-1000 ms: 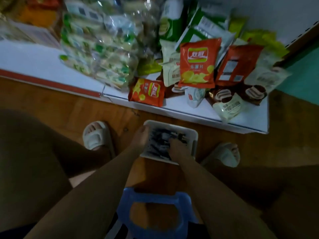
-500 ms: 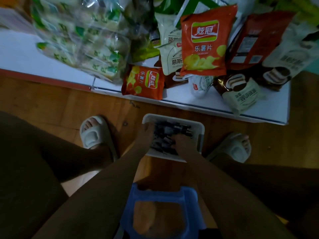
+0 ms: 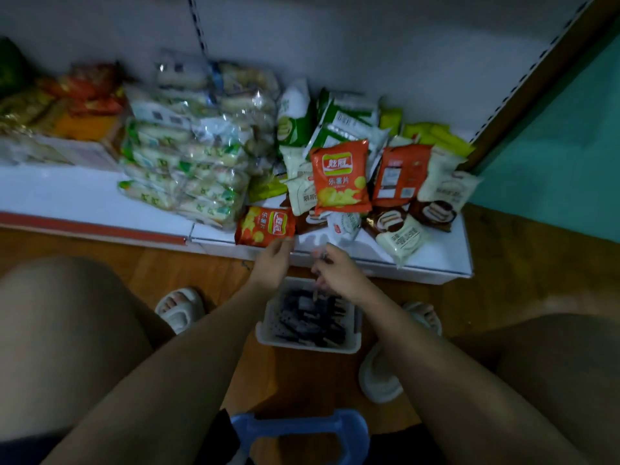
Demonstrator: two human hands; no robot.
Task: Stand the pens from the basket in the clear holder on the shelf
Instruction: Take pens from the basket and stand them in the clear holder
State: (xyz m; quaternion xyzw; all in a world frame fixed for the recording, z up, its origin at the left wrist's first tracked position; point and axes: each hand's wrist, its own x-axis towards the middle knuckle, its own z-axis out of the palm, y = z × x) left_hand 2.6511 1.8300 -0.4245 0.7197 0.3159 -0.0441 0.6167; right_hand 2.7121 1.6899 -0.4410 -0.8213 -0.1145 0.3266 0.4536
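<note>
From my remote seat I look down between two bare knees at a wooden floor (image 3: 100, 250) and a low white shelf (image 3: 67, 193). On the left of the shelf sits a heap of clear-wrapped snack packs (image 3: 188, 156); further right, a small orange chip bag (image 3: 265, 226) lies at the shelf edge, with a larger orange chip bag (image 3: 340, 176) propped behind it among other packets. My left hand (image 3: 271, 263) hovers just below the small bag, fingers loosely curled with thumb and forefinger close together; I cannot tell whether it grips anything. Below, a white basket (image 3: 352, 344) rests on the floor between two pale slippers, full of dark pens (image 3: 302, 317). My right hand (image 3: 339, 273) is raised over the basket's far rim, fingers pinched around what looks like a thin pen, though blur hides the detail. I cannot make out a clear holder with certainty. A blue stool (image 3: 302, 427) shows at the bottom.
</note>
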